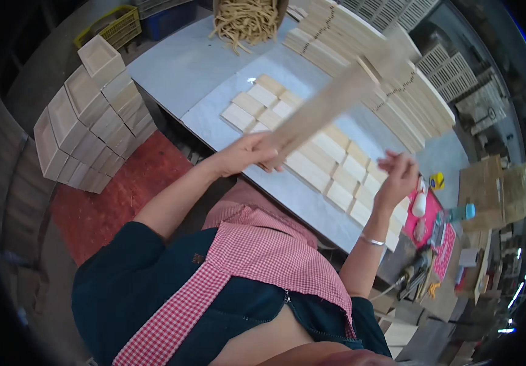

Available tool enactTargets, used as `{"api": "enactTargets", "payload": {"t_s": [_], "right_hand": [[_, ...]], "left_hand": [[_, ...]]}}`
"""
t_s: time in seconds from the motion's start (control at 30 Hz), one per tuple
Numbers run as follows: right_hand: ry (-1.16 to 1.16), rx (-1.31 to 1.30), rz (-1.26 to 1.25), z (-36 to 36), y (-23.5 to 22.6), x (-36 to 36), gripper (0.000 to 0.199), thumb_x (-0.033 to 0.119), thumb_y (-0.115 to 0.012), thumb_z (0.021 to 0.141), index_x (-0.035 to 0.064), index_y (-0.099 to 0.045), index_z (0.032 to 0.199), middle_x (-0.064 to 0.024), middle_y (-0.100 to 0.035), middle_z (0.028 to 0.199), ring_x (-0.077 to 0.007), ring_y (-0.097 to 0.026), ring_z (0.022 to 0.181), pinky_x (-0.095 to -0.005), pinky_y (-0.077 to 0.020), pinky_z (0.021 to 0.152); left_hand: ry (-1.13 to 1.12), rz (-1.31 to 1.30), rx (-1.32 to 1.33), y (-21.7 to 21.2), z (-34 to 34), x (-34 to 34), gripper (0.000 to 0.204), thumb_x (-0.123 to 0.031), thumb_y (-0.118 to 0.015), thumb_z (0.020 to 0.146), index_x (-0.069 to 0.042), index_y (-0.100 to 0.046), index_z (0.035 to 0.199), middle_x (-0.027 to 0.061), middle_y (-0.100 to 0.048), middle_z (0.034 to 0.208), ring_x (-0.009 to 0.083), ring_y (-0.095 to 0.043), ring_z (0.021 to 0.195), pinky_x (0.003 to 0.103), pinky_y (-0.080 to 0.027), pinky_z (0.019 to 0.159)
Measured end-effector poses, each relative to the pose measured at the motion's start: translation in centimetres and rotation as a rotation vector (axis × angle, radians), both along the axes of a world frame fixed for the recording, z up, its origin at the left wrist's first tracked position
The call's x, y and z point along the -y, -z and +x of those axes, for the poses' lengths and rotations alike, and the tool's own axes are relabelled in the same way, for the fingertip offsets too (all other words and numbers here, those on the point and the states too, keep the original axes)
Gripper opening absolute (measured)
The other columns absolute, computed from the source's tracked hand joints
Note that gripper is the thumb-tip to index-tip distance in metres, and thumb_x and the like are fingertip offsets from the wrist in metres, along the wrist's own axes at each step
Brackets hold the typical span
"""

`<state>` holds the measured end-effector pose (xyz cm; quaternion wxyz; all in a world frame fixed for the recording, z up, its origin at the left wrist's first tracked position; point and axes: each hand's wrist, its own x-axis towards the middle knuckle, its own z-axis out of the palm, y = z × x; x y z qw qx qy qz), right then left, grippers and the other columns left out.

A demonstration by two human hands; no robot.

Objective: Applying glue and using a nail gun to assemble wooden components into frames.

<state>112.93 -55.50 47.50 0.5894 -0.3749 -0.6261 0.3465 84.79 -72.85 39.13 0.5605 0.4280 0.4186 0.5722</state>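
Holding a long wooden board (330, 110) by its near end in the left hand (246, 155), slanted and blurred above rows of pale wood blocks (302, 171) on the table (168, 58)! Gripping nothing visible with the loosely curled right hand (399, 178), so risking, in all likelihood, a dip from that one-ended hold, jolting blocks out of line, or clipping the stacked boards (336, 30) behind if swung too wide.

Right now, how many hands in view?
2. The left hand grips a long wooden strip; the right hand, apart from the strip, is near the right end of the wooden pieces. Dark edges could hide others.
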Motion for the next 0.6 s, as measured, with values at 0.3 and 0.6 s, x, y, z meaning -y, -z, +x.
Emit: {"api": "enactTargets", "payload": {"t_s": [0.3,0.6], "right_hand": [[-0.144,0.32,-0.388,0.6,14.1,0.4,0.024,0.017,-0.051,0.103,0.0042,-0.049,0.083,-0.0076,-0.062,0.075,-0.0145,-0.055,0.058,-0.027,-0.049,0.058],[0.074,0.506,-0.115,-1.1,16.4,-1.5,0.021,0.016,-0.045,0.102,0.0073,-0.052,0.085,-0.0037,-0.052,0.067,-0.0163,-0.047,0.058,-0.0323,-0.0413,0.056]], "left_hand": [[-0.512,0.027,-0.074,-5.5,-14.6,-8.5,0.036,-0.012,-0.054,0.098,0.002,-0.05,0.131,0.0155,-0.066,0.111,0.0242,-0.071,0.09,0.03,-0.059,0.072],[-0.495,-0.064,-0.049,-3.1,-16.1,-11.2,0.036,-0.014,-0.058,0.099,0.0,-0.05,0.131,0.0158,-0.066,0.114,0.0251,-0.07,0.096,0.032,-0.058,0.079]]}}
